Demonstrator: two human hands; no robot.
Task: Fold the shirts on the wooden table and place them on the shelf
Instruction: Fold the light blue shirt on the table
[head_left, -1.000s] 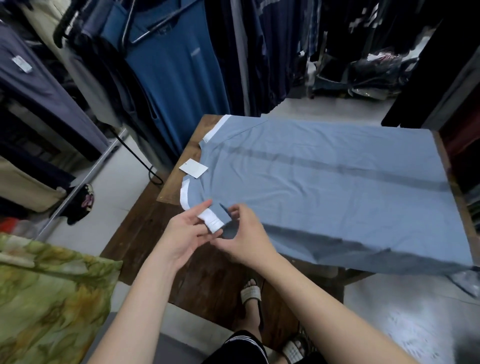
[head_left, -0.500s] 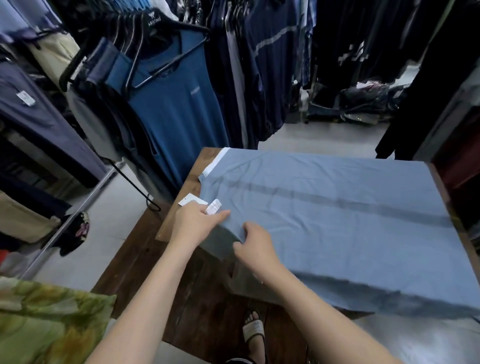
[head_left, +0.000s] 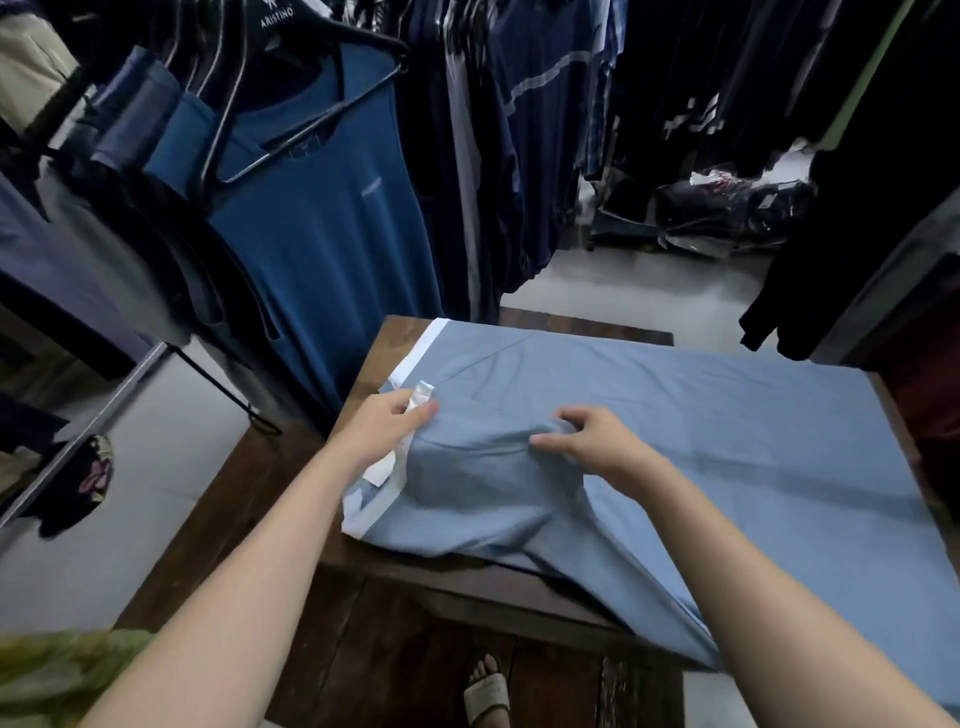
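My left hand (head_left: 387, 428) pinches the white-trimmed edge of the light blue shirt (head_left: 701, 415), and my right hand (head_left: 597, 449), just to its right, curls its fingers around a bunched ridge of the same cloth. The shirt lies spread across the wooden table (head_left: 371, 358), its near edge hanging off. I judge the folding barely begun, and no shelf is in view.

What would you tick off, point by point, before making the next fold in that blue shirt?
1. Left hand grips the white-trimmed edge: ok.
2. Right hand fingers pinch the shirt: ok.
3. Cloth between the hands lies flat: not ok, it is bunched up.
4. Shirt fully on the table: not ok, the near edge hangs off.
5. Shelf ready for afterwards: cannot tell, none in view.
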